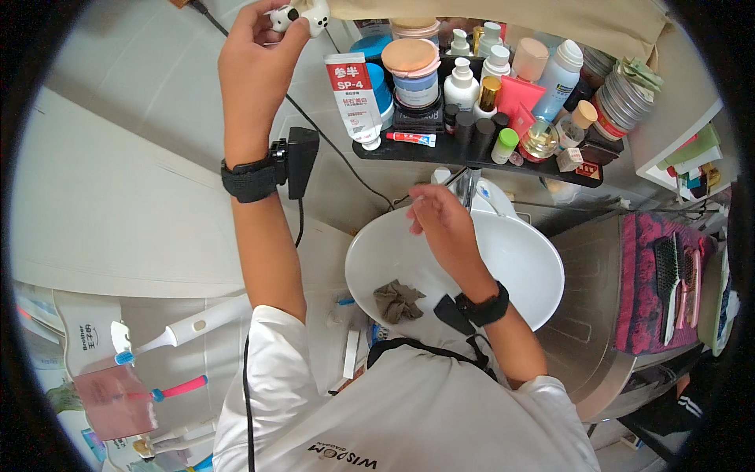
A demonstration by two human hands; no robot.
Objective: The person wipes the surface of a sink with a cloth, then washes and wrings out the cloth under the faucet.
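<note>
At the upper left my left hand [259, 71] is raised and pinches a small white figurine [318, 16] with black spots, shaped like a dog. Part of the figurine is covered by my fingers. My right hand [441, 227] hovers over the white washbasin [519, 265], near the chrome faucet [469, 186]. Its fingers are loosely bent, and nothing shows in them. Below it, a crumpled grey-brown cloth [399, 302] lies in the basin.
A black shelf [407, 154] above the basin is crowded with bottles, jars and a toothpaste tube [354, 100]. Hairbrushes [678, 289] lie on a patterned cloth at right. Toothbrushes, including an electric one [200, 321], hang at left. A black cable [336, 147] crosses the wall.
</note>
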